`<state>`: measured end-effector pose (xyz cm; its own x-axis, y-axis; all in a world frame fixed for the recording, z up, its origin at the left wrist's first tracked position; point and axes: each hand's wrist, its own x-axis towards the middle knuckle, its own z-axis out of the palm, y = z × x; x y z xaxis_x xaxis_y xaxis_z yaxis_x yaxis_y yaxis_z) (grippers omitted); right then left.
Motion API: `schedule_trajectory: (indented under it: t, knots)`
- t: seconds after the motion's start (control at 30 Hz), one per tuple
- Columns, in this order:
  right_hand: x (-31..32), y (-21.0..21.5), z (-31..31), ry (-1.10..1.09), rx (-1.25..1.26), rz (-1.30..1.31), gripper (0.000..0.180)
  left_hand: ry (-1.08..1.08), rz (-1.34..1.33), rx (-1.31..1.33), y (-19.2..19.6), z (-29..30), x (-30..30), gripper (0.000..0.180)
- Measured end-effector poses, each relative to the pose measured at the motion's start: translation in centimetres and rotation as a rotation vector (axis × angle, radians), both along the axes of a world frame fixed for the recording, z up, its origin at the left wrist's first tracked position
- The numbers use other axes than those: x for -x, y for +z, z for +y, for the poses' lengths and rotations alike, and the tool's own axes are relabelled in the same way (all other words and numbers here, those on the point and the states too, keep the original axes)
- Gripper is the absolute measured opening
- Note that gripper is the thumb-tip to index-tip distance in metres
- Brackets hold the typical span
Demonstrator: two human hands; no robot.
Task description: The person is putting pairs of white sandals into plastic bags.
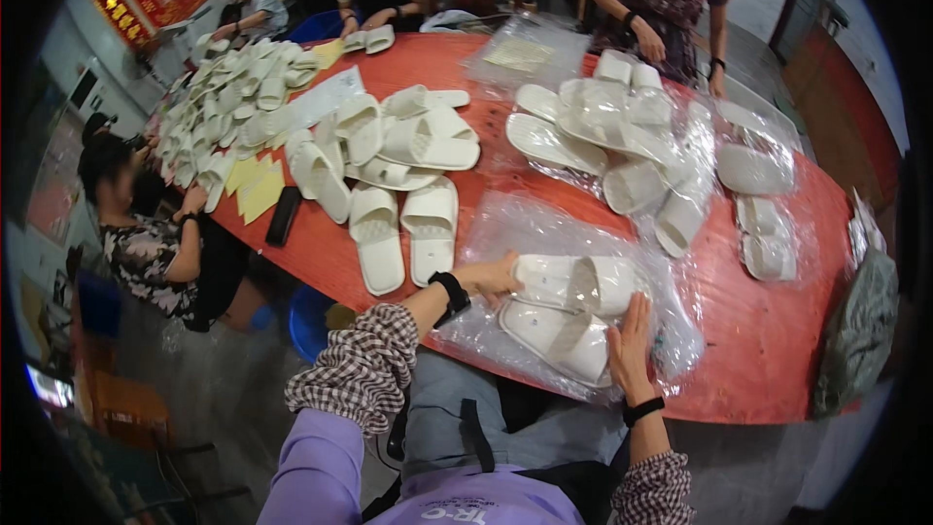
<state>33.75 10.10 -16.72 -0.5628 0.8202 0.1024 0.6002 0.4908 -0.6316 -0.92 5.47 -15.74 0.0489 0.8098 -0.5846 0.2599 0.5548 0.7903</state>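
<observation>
Two white slippers lie side by side on a clear plastic bag [544, 228] at the near edge of the round red table [768, 331]. My left hand [491, 277] grips the end of the far slipper [578, 282]. My right hand [630, 345] rests flat, fingers together, against the side of the near slipper [559, 335]. Both wrists wear dark bands, and my sleeves are checked.
A bare pair of white slippers [403, 233] sits left of my hands, with loose piles behind it and bagged slippers [622, 136] at the right. A black phone-like object [284, 216] and yellow paper slips [258, 185] lie near a seated person at left. Other people work at the far side.
</observation>
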Motion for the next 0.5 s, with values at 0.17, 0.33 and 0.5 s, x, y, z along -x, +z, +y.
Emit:
schedule_trajectory:
  t: [0.17, 0.33, 0.5]
  knots:
    - [0.4, 0.1, 0.1, 0.031, 0.007, -0.003, 0.075, 0.077, -0.208, -0.021, 0.2, -1.9, -1.3, 0.072]
    - [0.1, -0.4, -0.1, 0.068, 0.007, -0.036, 0.077, 0.149, -0.351, -0.054, -1.6, -1.5, -1.6, 0.053]
    - [0.0, -1.2, 0.0, 0.085, -0.038, -0.185, 0.084, 0.28, -0.308, -0.369, 1.0, -4.1, 0.4, 0.048]
